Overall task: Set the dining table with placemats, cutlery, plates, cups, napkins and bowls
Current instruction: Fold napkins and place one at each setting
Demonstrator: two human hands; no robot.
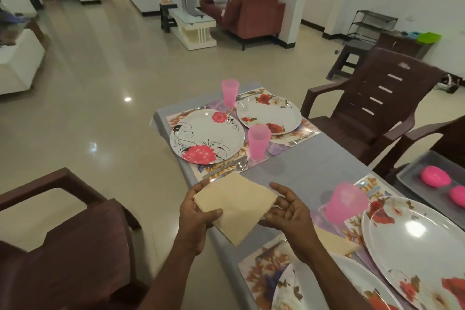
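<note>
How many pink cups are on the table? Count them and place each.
3. One pink cup stands at the far end beside the red-flowered plate, one between the two far plates, one near, right of the hands. None looks hidden.

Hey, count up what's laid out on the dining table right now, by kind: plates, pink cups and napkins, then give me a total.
Plates: 4, namely the pink-flower plate, the far red-flower plate, the large near plate and the plate at the bottom edge.
Pink cups: 3.
Napkins: 2, one held in both hands, one on the table.
Total: 9
</note>
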